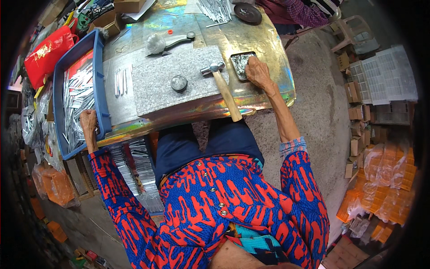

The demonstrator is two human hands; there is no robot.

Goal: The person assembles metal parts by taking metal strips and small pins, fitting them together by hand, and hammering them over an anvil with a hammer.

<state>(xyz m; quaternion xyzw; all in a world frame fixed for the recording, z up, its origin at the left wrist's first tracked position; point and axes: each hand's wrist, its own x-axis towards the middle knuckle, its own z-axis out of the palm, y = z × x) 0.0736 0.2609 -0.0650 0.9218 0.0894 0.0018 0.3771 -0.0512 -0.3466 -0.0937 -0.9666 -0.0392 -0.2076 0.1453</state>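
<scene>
Here, a hammer [226, 93] overhangs the slab [154, 92] beside the small tray [234, 67].

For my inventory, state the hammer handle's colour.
The hammer's handle is light brown, shown in the head view.

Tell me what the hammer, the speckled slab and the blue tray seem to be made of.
Hammer: head probably steel, from its bright metallic shine; handle likely wood, pale and matt. Slab: perhaps granite, given its grey speckle; polish unclear. Blue tray: apparently moulded plastic, smooth with even colour.
</scene>
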